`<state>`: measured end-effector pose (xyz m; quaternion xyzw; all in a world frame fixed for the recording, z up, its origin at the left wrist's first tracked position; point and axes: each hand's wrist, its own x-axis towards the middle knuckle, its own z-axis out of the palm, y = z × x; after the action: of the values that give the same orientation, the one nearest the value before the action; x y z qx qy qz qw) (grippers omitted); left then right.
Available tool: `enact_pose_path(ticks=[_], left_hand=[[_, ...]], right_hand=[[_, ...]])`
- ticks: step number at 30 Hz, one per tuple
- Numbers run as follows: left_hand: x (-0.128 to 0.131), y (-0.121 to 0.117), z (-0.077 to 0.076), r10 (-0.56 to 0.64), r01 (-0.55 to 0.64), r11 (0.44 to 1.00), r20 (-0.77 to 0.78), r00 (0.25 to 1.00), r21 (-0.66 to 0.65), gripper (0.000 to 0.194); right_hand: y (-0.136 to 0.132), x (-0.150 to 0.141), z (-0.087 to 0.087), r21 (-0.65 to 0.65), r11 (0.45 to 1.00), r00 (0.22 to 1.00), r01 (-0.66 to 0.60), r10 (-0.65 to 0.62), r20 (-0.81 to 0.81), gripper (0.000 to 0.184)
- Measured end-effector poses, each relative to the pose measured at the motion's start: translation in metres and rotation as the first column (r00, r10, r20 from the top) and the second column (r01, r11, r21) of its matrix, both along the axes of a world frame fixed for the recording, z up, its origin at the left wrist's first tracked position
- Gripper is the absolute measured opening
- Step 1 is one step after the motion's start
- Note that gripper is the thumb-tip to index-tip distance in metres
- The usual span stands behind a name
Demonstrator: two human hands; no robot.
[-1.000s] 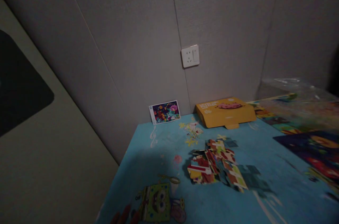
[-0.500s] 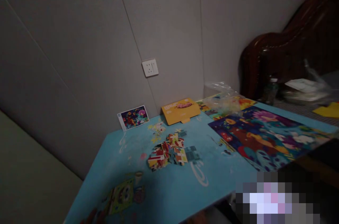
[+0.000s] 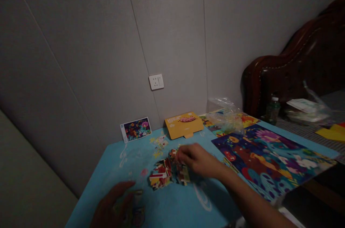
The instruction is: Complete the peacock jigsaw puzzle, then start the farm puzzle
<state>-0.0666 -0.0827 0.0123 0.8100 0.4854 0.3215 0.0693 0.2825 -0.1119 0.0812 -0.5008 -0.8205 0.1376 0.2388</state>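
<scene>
A heap of loose jigsaw puzzle pieces, mostly red, yellow and white, lies on the light-blue tabletop. My right hand reaches in from the right with its fingertips pinched together at the heap's right side. Whatever sits between those fingertips is too small and dark to make out. Lower left, my left hand hovers above or rests on the table's printed cartoon figure, thumb and forefinger apart with nothing visible between them.
A picture card and a yellow cardboard folder lean at the wall. At right lie a colourful picture sheet and a clear plastic bag. Behind stand a bottle and a dark-red headboard.
My right hand has come into view and reached the puzzle heap. My left hand has moved up from the bottom edge. The camera view has shifted upward.
</scene>
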Motion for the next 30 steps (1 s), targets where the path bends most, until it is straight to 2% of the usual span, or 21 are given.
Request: enact_pose_path(ticks=[2,4,7,9,13,21,25,30], left_hand=[[0.043,0.035,0.016,0.078,-0.058,0.993,0.196,0.978,-0.106,0.038],[0.072,0.07,0.019,0.255,-0.204,0.962,0.333,0.908,-0.18,0.04],[0.088,0.107,0.006,0.41,-0.349,0.91,0.356,0.84,-0.225,0.044],[0.087,0.116,-0.005,0.432,-0.37,0.9,0.358,0.828,-0.23,0.04],[0.081,0.119,-0.014,0.372,-0.304,0.923,0.351,0.859,-0.236,0.036],[0.083,0.108,-0.005,0.294,-0.239,0.952,0.348,0.89,-0.193,0.037],[0.09,0.099,-0.003,0.213,-0.169,0.973,0.338,0.917,-0.154,0.039],[0.092,0.1,-0.011,0.086,-0.058,0.993,0.313,0.946,-0.098,0.04]], right_hand=[[0.043,0.008,-0.004,0.158,0.97,0.982,0.187,-0.181,-0.051,0.025],[0.071,0.014,-0.019,0.204,0.959,0.979,0.197,-0.204,0.017,0.031],[0.082,0.018,-0.042,0.179,0.969,0.981,0.169,-0.183,0.062,0.033],[0.079,0.018,-0.05,0.2,0.964,0.982,0.174,-0.186,0.042,0.033],[0.079,0.016,-0.05,0.235,0.954,0.982,0.186,-0.185,-0.028,0.031],[0.083,0.011,-0.052,0.277,0.945,0.984,0.175,-0.173,-0.033,0.026],[0.079,0.004,-0.05,0.26,0.946,0.981,0.193,-0.185,-0.054,0.025],[0.079,-0.006,-0.05,0.236,0.956,0.984,0.175,-0.175,-0.023,0.025]])
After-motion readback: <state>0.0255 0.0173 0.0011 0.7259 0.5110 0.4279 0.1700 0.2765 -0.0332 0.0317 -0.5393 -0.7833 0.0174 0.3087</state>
